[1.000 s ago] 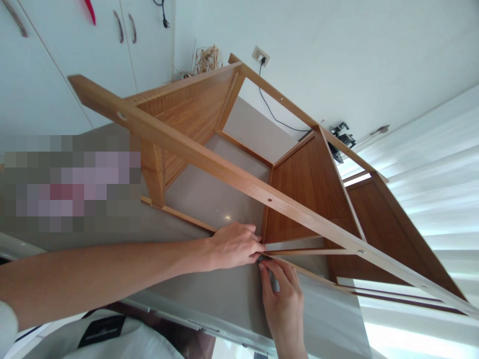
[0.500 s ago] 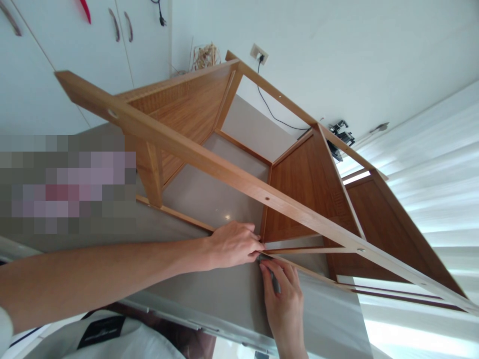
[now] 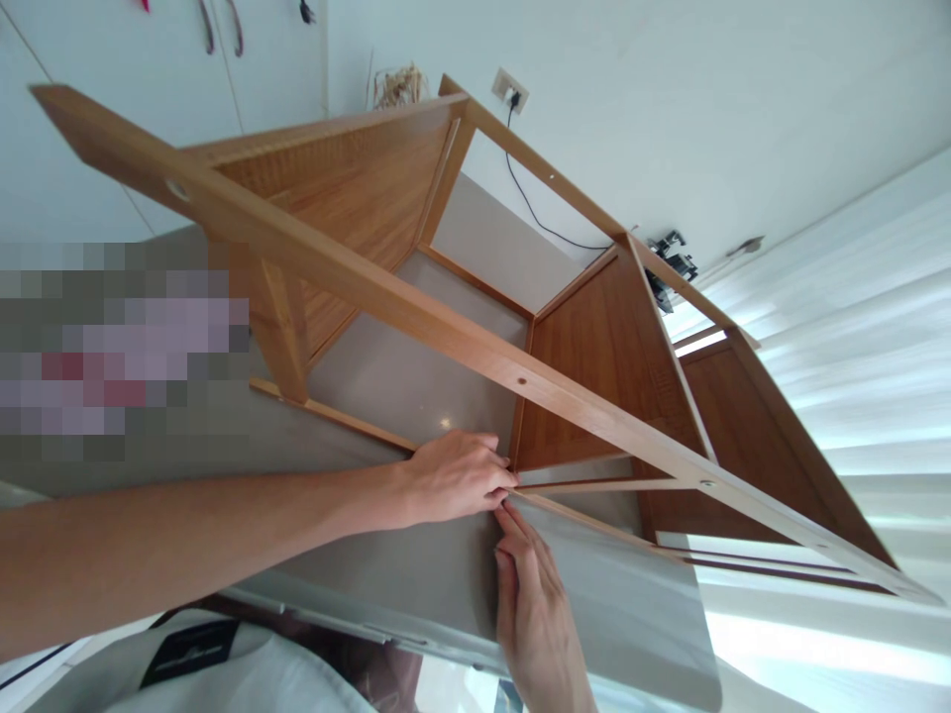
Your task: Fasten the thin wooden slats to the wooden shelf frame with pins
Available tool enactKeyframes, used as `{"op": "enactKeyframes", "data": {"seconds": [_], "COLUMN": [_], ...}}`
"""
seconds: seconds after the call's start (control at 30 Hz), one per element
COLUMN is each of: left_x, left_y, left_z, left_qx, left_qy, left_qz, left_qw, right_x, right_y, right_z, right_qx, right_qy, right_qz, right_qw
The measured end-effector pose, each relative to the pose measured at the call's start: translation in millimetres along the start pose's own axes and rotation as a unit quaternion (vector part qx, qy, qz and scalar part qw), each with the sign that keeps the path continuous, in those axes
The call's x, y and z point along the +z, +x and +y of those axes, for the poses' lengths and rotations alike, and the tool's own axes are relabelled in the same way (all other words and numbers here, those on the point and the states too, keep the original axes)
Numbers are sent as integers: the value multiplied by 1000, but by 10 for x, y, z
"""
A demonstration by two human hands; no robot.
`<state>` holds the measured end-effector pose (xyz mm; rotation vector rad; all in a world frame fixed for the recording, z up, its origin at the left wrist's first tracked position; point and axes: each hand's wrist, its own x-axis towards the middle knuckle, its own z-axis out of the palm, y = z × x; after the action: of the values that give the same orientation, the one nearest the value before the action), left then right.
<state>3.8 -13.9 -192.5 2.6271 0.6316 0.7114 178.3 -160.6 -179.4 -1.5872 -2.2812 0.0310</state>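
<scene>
A wooden shelf frame (image 3: 386, 297) lies tipped on the grey floor (image 3: 401, 386), its long rails and brown panels running away from me. My left hand (image 3: 455, 477) reaches in from the left and curls its fingers around the lower rail where it meets an upright panel. My right hand (image 3: 529, 606) comes up from below with its fingers stretched together, their tips touching the same joint just under my left hand's fingertips. Whether anything small sits between the right fingers is hidden.
A wall socket (image 3: 509, 90) with a black cable sits behind the frame, beside a bundle of dry stalks (image 3: 397, 87). White cupboard doors (image 3: 89, 40) fill the top left. White curtains (image 3: 854, 327) hang at right, with a black device (image 3: 673, 259) near them.
The view has shifted, so the frame sits lower and further left. My right hand has straightened its fingers toward the joint; the small dark object seen under them before no longer shows.
</scene>
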Motion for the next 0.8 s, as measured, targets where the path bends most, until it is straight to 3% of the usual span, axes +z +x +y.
{"op": "enactKeyframes", "data": {"seconds": [0.1,0.17,0.23,0.3,0.37,0.43,0.47,0.63,0.8], "left_x": [9,22,36,47,53,55,55,58,48], "left_y": [5,4,0,-8,-13,-15,-14,-12,-17], "left_z": [6,7,2,-9,-22,-29,-29,-9,-2], "left_qx": [-14,-18,-15,-15,-14,-10,-9,-19,-20], "left_qy": [4,4,3,4,5,5,5,8,5], "left_qz": [4,7,8,7,4,1,0,0,9], "left_qw": [1000,1000,1000,1000,1000,1000,1000,1000,1000], "right_x": [-2,-40,-82,-97,-76,-35,-17,-37,-71], "right_y": [-200,-342,-401,-340,-203,-82,-54,-188,-126], "right_z": [96,138,105,9,-81,-97,-74,85,-1], "right_qx": [81,187,225,184,114,69,70,176,131], "right_qy": [-84,-191,-248,-198,-66,22,40,-77,-38], "right_qz": [31,65,104,109,43,-11,-9,109,98], "right_qw": [993,962,937,957,990,997,997,975,986]}}
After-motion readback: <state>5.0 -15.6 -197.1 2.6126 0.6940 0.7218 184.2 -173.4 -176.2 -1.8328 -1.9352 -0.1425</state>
